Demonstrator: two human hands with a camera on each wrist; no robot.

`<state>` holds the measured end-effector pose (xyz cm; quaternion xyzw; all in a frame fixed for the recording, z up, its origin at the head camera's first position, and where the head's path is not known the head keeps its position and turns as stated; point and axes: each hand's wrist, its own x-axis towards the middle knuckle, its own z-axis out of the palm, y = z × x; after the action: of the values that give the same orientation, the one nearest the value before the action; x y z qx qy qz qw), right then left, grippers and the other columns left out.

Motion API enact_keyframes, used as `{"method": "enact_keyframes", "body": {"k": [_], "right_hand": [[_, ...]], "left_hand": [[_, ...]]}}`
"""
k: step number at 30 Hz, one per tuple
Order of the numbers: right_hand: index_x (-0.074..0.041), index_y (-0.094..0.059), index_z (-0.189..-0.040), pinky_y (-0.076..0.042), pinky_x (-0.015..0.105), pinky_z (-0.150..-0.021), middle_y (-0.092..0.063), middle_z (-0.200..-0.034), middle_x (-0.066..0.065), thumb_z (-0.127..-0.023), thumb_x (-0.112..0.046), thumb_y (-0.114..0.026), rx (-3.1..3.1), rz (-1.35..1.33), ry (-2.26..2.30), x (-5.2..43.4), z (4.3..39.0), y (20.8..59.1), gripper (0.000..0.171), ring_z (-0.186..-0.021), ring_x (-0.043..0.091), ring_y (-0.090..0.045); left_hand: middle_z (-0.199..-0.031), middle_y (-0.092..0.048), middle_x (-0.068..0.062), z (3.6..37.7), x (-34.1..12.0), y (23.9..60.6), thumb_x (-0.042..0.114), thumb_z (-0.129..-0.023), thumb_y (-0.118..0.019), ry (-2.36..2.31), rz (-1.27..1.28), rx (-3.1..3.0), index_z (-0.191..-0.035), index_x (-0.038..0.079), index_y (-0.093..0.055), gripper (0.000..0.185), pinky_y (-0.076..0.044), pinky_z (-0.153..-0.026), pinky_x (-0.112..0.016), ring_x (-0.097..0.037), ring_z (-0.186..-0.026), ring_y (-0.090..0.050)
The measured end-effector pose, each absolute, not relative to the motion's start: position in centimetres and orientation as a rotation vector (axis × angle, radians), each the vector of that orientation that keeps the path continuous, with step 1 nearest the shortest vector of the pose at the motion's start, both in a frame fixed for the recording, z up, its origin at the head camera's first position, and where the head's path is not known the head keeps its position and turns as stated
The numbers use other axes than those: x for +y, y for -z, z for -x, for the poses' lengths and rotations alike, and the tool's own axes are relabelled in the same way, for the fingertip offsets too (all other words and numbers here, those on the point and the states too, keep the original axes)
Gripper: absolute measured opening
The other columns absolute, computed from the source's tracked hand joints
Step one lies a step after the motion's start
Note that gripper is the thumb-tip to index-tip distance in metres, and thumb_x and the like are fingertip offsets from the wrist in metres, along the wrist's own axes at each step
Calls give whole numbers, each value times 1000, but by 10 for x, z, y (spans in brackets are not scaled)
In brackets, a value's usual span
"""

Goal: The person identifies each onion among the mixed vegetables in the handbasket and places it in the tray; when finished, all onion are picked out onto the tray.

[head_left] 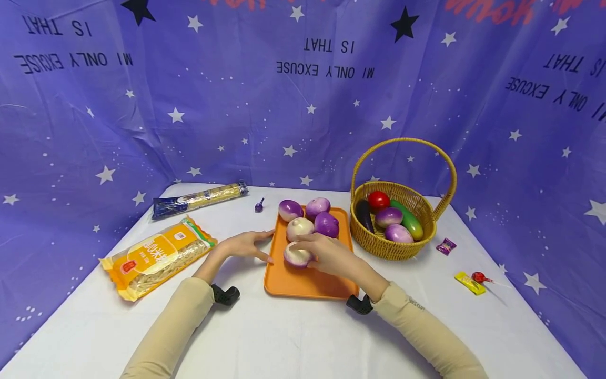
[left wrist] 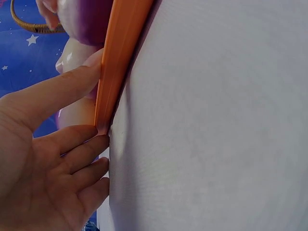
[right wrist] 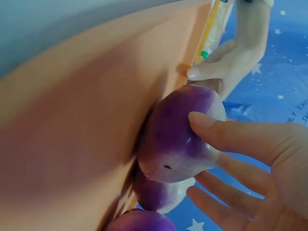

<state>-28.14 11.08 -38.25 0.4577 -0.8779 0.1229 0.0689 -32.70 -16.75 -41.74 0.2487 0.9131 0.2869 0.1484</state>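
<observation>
An orange tray (head_left: 303,284) lies mid-table with several purple-and-white onions on it. My right hand (head_left: 326,252) grips the nearest onion (head_left: 294,256) at the tray's left side. In the right wrist view the thumb lies over that onion (right wrist: 175,139) and the fingers (right wrist: 226,192) wrap its far side, on the tray (right wrist: 86,120). My left hand (head_left: 246,245) rests on the table with straight fingers. Its thumb (left wrist: 72,86) touches the tray's left rim (left wrist: 120,53). Further back on the tray are three more onions (head_left: 300,228), (head_left: 290,209), (head_left: 326,224).
A wicker basket (head_left: 402,250) right of the tray holds a tomato, an eggplant, a cucumber and onions. An orange noodle packet (head_left: 158,257) and a blue noodle pack (head_left: 199,200) lie at the left. Small sweets (head_left: 446,246), (head_left: 470,282) lie at the right. A starry purple cloth backs the table.
</observation>
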Motion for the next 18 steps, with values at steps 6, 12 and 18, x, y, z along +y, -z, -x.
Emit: {"method": "enact_keyframes", "body": {"k": [6, 12, 18], "right_hand": [[-17, -65, -127, -47, 39, -99, -51, -141, 11, -74, -7, -84, -2644, -1397, -338, 110, 283, 384, 57, -127, 27, -50], [-12, -60, -132, -40, 44, -106, -50, -142, 11, -78, -7, -80, -2666, -1397, -513, 124, 279, 366, 58, -131, 30, -45], [-9, -63, -129, -39, 43, -107, -57, -135, 9, -79, -11, -80, -2614, -1334, -573, 154, 284, 342, 52, -130, 29, -46]], "left_hand": [[-150, -35, -21, 328, -167, 418, 42, -79, -78, -823, -717, 2617, -151, 8, -31, 93, -23, -113, -54, -41, -138, -30], [-150, -34, -21, 328, -167, 416, 41, -78, -78, -834, -719, 2615, -151, 7, -31, 93, -22, -113, -55, -41, -138, -29], [-151, -33, -22, 328, -166, 416, 40, -79, -78, -834, -710, 2611, -151, 7, -31, 93, -21, -113, -56, -42, -138, -28]]}}
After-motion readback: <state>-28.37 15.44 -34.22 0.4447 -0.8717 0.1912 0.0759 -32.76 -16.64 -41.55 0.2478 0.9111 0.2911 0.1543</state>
